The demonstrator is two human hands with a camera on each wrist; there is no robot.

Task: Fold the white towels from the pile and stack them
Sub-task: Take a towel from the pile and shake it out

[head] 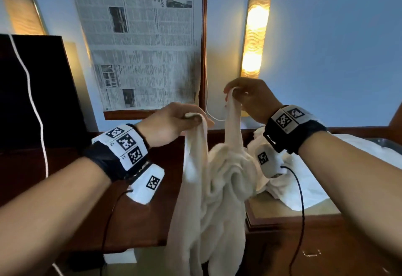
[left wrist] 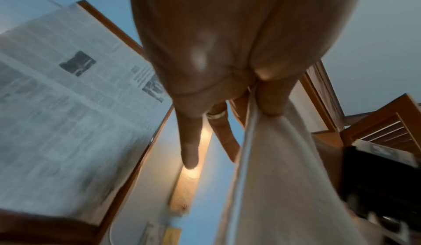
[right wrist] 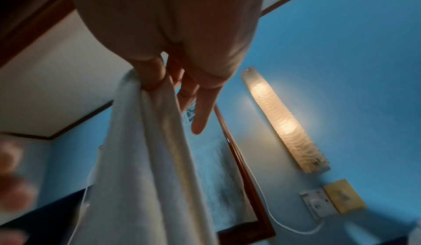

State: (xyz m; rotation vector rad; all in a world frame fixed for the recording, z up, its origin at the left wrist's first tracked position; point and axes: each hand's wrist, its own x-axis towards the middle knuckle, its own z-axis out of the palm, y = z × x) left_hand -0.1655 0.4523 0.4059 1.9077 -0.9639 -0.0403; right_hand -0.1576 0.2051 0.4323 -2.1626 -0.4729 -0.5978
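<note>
Towel (head: 217, 188) hangs, top edge pinched by left hand (head: 174, 121) & right hand (head: 250, 97).

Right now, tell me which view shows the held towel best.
The head view: the whole towel hangs bunched between left hand and right hand. Each wrist view shows only the strip below its own pinching fingers.
</note>
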